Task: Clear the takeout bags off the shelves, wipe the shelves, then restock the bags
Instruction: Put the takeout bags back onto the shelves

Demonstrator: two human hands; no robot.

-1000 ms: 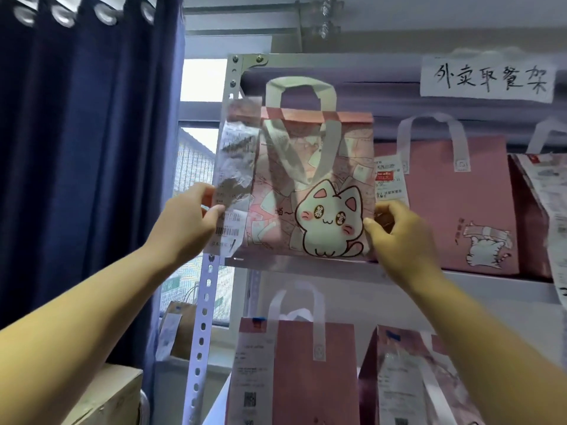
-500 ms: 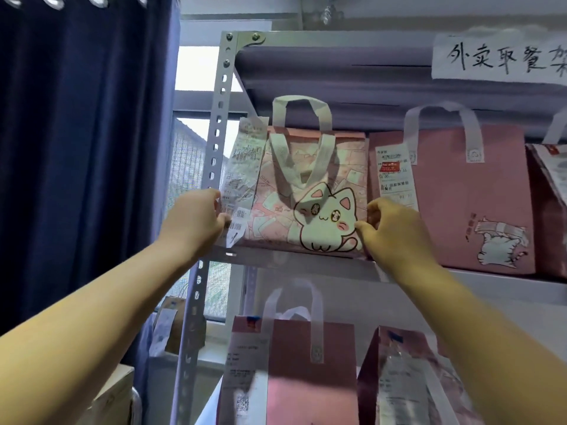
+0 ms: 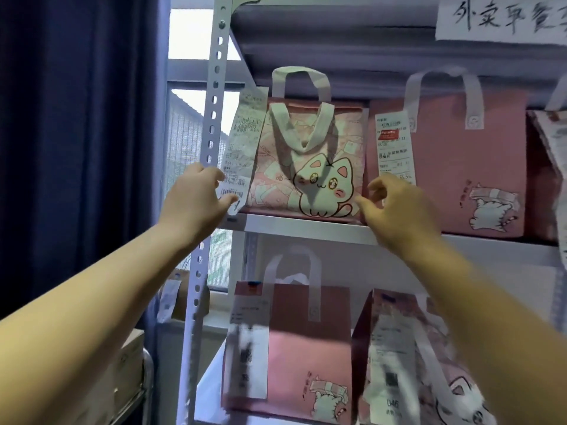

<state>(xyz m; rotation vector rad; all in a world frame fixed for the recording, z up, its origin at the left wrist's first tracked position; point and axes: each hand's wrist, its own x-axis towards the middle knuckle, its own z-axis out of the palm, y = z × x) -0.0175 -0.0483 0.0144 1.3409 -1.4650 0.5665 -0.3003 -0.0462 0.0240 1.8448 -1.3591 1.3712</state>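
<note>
the cat-print takeout bag (image 3: 310, 167) is standing upright on the upper shelf (image 3: 306, 230), at its left end just beside the perforated metal post (image 3: 214, 87). a plain pink bag (image 3: 460, 167) is standing just beside it on the right. a long receipt (image 3: 242, 139) is hanging along the cat-print takeout bag's left edge. the left hand (image 3: 193, 207) is reaching to the lower end of that receipt, its thumb lying by the barcode. whether its grip is pinching the paper cannot be told. the right hand (image 3: 399, 210) is hovering at the bag's lower right corner, its grip loosely spread, fingers half curled and holding nothing. two more pink bags (image 3: 306, 348) are sitting on the shelf below. a dark blue curtain (image 3: 76, 148) is hanging at the left.
</note>
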